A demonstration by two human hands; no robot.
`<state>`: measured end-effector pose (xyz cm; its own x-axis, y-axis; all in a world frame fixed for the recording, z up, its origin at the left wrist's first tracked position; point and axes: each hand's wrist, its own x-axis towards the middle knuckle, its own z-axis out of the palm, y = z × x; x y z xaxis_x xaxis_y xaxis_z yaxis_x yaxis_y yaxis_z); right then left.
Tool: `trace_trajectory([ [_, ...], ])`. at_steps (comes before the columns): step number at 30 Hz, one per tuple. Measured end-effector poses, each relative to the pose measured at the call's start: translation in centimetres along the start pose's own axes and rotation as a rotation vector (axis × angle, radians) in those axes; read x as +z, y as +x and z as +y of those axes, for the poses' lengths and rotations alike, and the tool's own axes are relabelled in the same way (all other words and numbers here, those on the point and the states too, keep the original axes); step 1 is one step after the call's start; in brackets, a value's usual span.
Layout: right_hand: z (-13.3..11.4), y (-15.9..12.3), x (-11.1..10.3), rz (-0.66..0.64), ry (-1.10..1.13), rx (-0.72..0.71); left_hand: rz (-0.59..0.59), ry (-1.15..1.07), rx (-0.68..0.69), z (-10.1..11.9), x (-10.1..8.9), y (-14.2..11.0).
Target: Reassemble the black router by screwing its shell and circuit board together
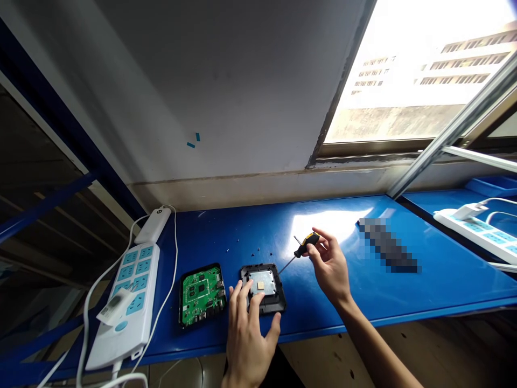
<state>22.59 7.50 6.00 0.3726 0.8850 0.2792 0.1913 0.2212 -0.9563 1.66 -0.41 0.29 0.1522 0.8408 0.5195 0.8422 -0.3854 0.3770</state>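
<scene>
My left hand [247, 334] rests with fingers spread on the near edge of a black case half [263, 288] that holds a grey metal plate with a small tan square pad. My right hand [330, 264] grips a small screwdriver [304, 247] with a black and yellow handle; its tip points down-left at the case's right corner. To the left lies the other black case half with a green circuit board [201, 294]. Several tiny dark screws [258, 251] lie on the blue bench beyond the cases.
The blue bench [363, 291] runs along a grey wall under a window. A white power strip [129, 302] with blue sockets and cables lies at the left. Another power strip [476, 229] sits far right. A blurred dark object [388, 245] lies to the right of my hand.
</scene>
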Motion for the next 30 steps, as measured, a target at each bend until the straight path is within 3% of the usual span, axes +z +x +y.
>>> trace_trajectory([
  [6,2.0,-0.4,0.0,0.024,0.059,0.123,-0.001,-0.006,-0.007,0.0,0.0,0.0],
  [18,3.3,0.3,0.4,0.105,0.124,0.153,-0.005,0.001,-0.007,0.1,0.1,-0.1],
  [30,4.5,0.3,0.7,0.107,0.112,0.162,0.008,-0.003,-0.009,0.1,0.1,-0.1],
])
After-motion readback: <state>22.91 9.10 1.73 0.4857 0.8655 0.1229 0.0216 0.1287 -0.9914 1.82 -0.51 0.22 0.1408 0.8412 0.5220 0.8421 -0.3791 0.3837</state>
